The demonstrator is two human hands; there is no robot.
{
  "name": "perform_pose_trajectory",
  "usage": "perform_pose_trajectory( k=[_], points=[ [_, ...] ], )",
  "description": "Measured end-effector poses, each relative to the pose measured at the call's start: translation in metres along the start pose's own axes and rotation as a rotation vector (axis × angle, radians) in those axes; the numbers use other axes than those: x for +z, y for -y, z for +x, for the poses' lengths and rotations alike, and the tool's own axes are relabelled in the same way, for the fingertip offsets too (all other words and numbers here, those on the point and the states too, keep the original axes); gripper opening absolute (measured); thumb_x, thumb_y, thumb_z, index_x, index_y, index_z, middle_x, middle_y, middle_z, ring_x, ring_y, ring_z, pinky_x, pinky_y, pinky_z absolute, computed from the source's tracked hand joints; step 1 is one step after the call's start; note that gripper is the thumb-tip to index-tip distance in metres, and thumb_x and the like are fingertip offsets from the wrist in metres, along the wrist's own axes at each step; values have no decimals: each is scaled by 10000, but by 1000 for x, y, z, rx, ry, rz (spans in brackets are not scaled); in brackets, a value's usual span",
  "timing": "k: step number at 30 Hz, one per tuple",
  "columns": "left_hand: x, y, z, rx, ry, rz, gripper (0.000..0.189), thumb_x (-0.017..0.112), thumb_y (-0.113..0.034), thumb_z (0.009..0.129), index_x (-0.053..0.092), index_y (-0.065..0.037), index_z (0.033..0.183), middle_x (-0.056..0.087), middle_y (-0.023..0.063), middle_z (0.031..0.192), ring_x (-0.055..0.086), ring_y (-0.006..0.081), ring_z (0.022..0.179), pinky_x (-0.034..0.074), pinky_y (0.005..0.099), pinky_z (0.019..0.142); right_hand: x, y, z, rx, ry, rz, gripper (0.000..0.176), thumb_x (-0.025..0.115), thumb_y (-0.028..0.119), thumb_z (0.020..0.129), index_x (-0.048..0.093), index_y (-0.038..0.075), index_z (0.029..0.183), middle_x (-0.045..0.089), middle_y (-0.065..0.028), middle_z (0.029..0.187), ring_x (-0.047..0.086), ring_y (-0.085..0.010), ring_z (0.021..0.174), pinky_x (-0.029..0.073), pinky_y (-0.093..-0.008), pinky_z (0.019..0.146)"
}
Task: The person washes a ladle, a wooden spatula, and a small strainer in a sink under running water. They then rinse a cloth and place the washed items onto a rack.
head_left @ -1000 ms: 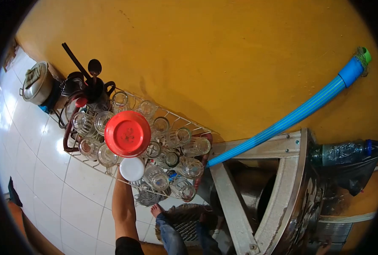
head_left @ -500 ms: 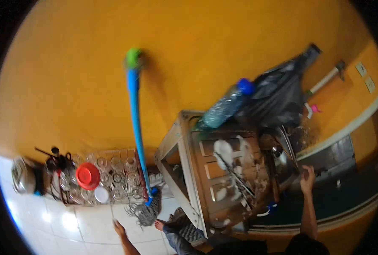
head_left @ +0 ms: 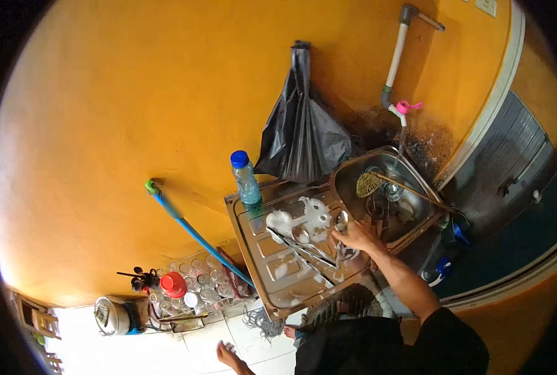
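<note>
My right hand (head_left: 358,236) is over the soapy metal drainboard (head_left: 278,300), its fingers closed at a metal spoon (head_left: 341,219) whose bowl shows above the fingertips. Under the hand, the grip is partly hidden. Beside it on the board lie a foamy ladle (head_left: 300,235), long metal utensils (head_left: 309,257) and white suds (head_left: 279,222). Low at the left, away from the board, my left hand (head_left: 229,357) hangs over the floor with fingers loosely apart and nothing visible in it.
Right of the drainboard, the sink (head_left: 428,181) holds a wire skimmer (head_left: 369,184) and glassware under a pink-handled tap (head_left: 403,107). A blue-capped bottle (head_left: 246,181) stands at the back edge by a black bag (head_left: 303,137). A blue-handled mop (head_left: 203,240) leans near racked glasses (head_left: 203,281).
The view has swung right and levelled. My right hand has moved from the sink's edge to the utensils on the drainboard; my left hand still hangs low at the left.
</note>
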State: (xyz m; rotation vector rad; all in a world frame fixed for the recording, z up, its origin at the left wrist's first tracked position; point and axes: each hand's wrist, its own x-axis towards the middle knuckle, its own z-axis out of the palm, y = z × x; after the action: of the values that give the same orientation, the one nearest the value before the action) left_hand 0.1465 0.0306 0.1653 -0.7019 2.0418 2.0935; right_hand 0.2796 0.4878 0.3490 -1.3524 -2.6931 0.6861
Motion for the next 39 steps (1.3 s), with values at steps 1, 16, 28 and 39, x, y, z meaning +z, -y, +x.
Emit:
perform_pose_trajectory(
  k=[1,16,28,39],
  points=[
    [24,-38,-12,118,34,41,202,455,-180,734,519,-28,849,490,20,619,439,84,499,295,176,397,0,2,-1,-13,-1,19,357,525,324,629,533,-29,575,516,-188,541,526,-289,487,393,-376,441],
    [287,-105,-213,944,386,1194,416,604,-350,607,535,40,732,511,162,688,491,316,666,384,403,599,12,-53,63,-325,144,790,110,456,112,730,501,13,746,511,-61,526,501,-128,478,388,-263,439],
    [319,-84,-202,770,195,1191,272,533,-213,607,522,47,683,534,204,729,517,336,723,411,394,649,-150,-168,163,1,-285,1313,132,534,101,707,457,77,602,409,12,469,395,-73,381,323,-201,349],
    [315,-87,-199,883,233,1251,219,481,-189,653,505,19,718,536,189,655,521,338,665,406,415,600,-163,-169,183,214,44,1483,165,482,163,736,469,80,594,382,26,459,335,-54,336,257,-210,296]
  ],
)
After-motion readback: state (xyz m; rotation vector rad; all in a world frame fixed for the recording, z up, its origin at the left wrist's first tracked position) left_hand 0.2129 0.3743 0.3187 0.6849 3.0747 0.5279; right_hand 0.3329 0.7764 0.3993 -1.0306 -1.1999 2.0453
